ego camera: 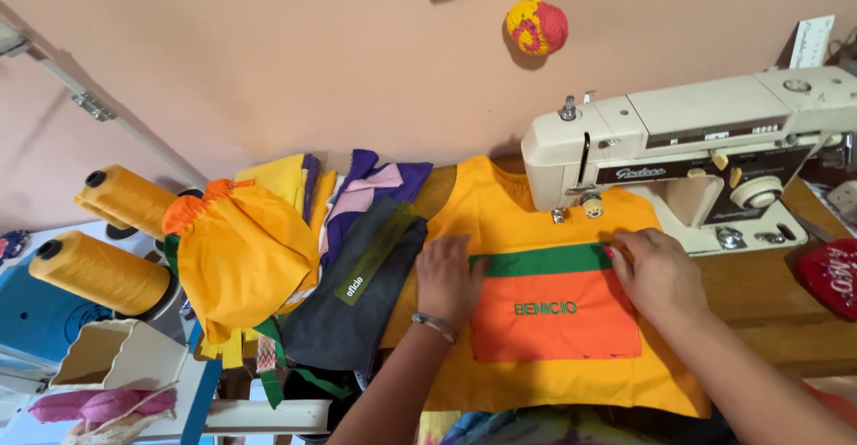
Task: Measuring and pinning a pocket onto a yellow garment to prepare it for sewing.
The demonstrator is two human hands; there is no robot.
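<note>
Left hand [446, 280] and right hand [656, 271] press an orange pocket [553, 316] onto yellow fabric [536, 387]; sewing machine [696, 150] behind.

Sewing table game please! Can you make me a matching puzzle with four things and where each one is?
Things:
1. orange pocket
2. sewing machine
3. thread cones
4. crochet ball

Places:
A. hanging on the wall
B. far left of the table
C. under both hands, on the yellow garment
D. behind the right hand

Pairs: 1-C, 2-D, 3-B, 4-A
</note>
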